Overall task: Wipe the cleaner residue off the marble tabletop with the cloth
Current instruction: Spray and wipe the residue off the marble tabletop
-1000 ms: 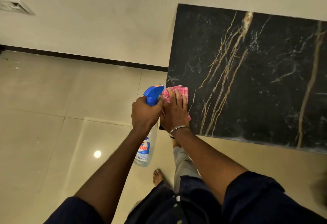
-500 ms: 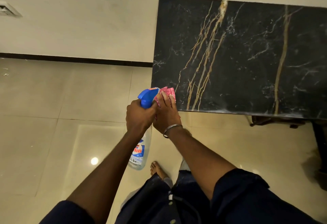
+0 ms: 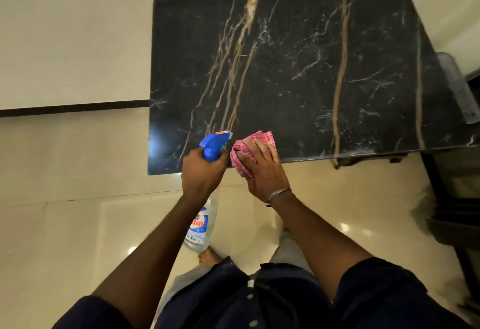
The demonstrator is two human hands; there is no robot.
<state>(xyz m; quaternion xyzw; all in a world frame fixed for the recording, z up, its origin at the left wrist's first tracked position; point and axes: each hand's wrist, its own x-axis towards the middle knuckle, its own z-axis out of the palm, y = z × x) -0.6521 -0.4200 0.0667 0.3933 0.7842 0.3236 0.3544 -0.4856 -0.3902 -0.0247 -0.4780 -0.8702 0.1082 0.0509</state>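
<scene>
Since my right hand (image 3: 263, 173), fingers flat, now presses the pink checked cloth (image 3: 261, 136) further right along the black marble tabletop (image 3: 298, 69) (left hand (image 3: 202, 173) grips the blue-triggered spray bottle (image 3: 201, 225)), wiping is underway.

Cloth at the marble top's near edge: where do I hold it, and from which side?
Take the cloth from above, from the near side, palm on its folded bulk, as the right hand lies. It is a soft wad at the marble tabletop's near edge, so a flat press likely beats a corner pinch. The spray bottle in the left hand blocks its left.
</scene>
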